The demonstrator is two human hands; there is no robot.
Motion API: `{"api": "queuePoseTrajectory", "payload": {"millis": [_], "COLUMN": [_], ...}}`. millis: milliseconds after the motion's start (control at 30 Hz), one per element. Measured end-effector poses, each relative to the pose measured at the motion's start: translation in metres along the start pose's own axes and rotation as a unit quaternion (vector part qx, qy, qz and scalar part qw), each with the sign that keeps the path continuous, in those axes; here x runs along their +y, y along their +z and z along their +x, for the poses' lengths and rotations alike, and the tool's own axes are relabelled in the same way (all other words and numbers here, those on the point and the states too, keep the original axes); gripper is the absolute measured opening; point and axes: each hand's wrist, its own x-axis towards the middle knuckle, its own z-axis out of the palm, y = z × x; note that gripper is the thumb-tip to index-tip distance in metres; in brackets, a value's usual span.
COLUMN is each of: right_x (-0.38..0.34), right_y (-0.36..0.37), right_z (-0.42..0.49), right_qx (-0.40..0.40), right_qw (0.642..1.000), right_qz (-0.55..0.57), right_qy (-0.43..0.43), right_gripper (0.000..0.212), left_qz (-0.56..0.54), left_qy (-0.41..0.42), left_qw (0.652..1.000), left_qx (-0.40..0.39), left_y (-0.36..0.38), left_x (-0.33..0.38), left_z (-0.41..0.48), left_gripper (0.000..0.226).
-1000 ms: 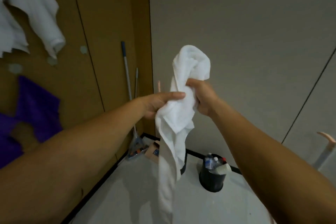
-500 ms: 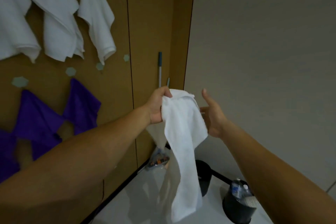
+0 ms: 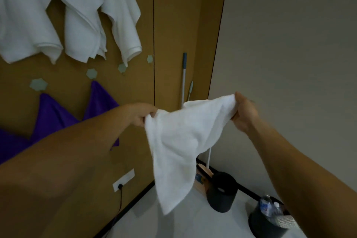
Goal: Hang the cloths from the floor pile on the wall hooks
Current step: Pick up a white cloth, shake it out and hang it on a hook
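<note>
A white cloth [image 3: 177, 141] hangs spread between my hands in front of the brown wall. My left hand [image 3: 143, 115] pinches its left top corner. My right hand [image 3: 243, 112] grips the right top corner, held slightly higher. The cloth's lower end droops to a point above the floor. Three white cloths [image 3: 77, 15] hang from hooks high on the wall at upper left. Purple cloths [image 3: 52, 118] hang lower, partly hidden by my left forearm. Several pale hexagonal hooks [image 3: 91, 73] sit bare between the two rows.
A mop handle [image 3: 184, 79] leans in the corner where the brown wall meets the grey wall. On the floor stand a black cylinder bin [image 3: 222, 192] and a second dark bin [image 3: 270, 220] holding plastic bottles. A wall socket [image 3: 123, 179] with a black cable sits low.
My right hand has taken hold of the cloth's far corner and my hands have pulled apart, spreading it. The view has swung left toward the hooks.
</note>
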Motion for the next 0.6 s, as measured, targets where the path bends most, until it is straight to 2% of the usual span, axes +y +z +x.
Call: {"api": "queuePoseTrajectory", "payload": {"millis": [100, 200, 267, 333, 400, 433, 467, 533, 600], "right_x": [-0.004, -0.011, -0.014, 0.005, 0.034, 0.044, 0.049, 0.044, 0.035], "right_y": [0.003, 0.009, 0.013, 0.014, 0.01, 0.008, 0.007, 0.006, 0.004], "right_z": [0.01, 0.026, 0.033, 0.037, 0.036, 0.039, 0.049, 0.069, 0.09], "right_qx": [0.009, -0.007, -0.003, -0.071, -0.162, -0.178, -0.157, -0.099, -0.081], "right_qw": [1.0, 0.999, 0.995, 0.997, 0.969, 0.958, 0.962, 0.979, 0.987], "right_qz": [-0.009, 0.049, 0.09, 0.014, -0.152, -0.185, -0.18, -0.124, -0.068], "right_qy": [-0.004, -0.02, -0.032, 0.013, 0.109, 0.129, 0.133, 0.129, 0.118], "right_gripper": [0.03, 0.019, 0.027, 0.042, 0.027, 0.017, 0.012, 0.02, 0.046], "left_qz": [-0.023, -0.041, -0.037, -0.039, -0.056, -0.053, -0.04, -0.002, 0.012], "left_qy": [0.008, 0.038, 0.072, 0.093, 0.101, 0.106, 0.111, 0.118, 0.108], "left_qw": [0.997, 0.993, 0.985, 0.975, 0.972, 0.971, 0.97, 0.963, 0.959], "left_qx": [0.072, 0.108, 0.154, 0.196, 0.204, 0.207, 0.213, 0.241, 0.262], "left_y": [-0.023, -0.031, -0.033, -0.036, -0.037, -0.036, -0.036, -0.037, -0.041], "left_x": [-0.006, -0.004, 0.001, 0.006, 0.013, 0.015, 0.015, 0.013, 0.008], "left_z": [0.013, 0.024, 0.033, 0.039, 0.045, 0.048, 0.05, 0.054, 0.059], "left_gripper": [0.03, 0.025, 0.027, 0.031, 0.032, 0.032, 0.032, 0.03, 0.031]}}
